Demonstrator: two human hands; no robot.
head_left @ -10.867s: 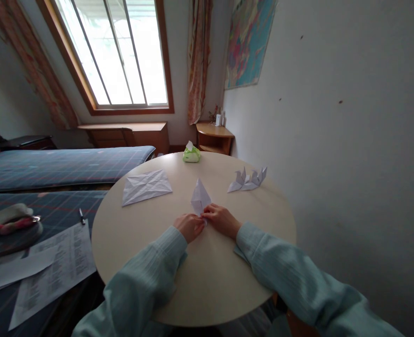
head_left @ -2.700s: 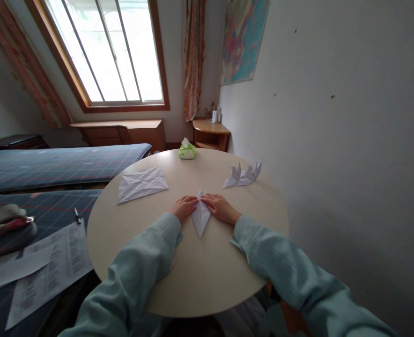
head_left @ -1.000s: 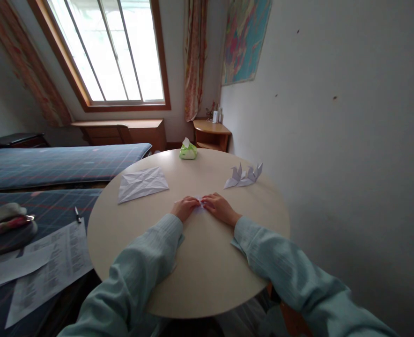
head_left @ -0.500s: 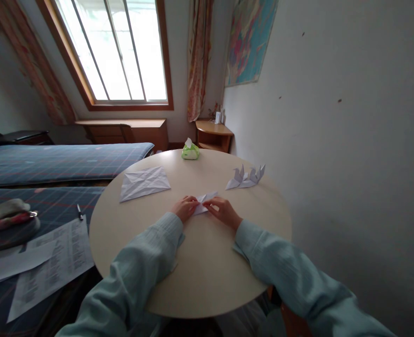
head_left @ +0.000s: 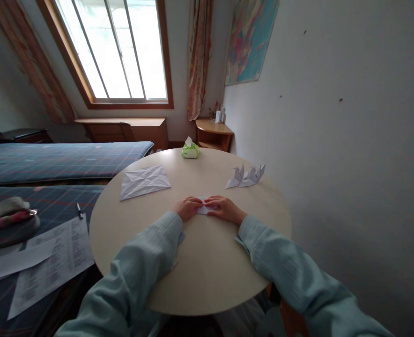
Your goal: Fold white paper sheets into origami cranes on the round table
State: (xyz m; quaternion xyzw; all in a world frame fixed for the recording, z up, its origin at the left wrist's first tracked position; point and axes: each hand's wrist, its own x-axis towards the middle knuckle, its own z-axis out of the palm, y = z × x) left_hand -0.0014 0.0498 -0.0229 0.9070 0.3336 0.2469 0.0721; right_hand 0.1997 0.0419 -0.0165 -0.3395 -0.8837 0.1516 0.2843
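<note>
You appeared to be working a fold into the small white folded paper, which lay on the counter in front of you, between your hands. Your left hand touched its left end and your right hand its right; whether either was clamped on it or only pressing, I could not tell. The next move seemed to call for lined-up edges and firm, even pressure along the crease. The paper looked compact and low, with a crease near its middle; your fingers hid both ends.
</note>
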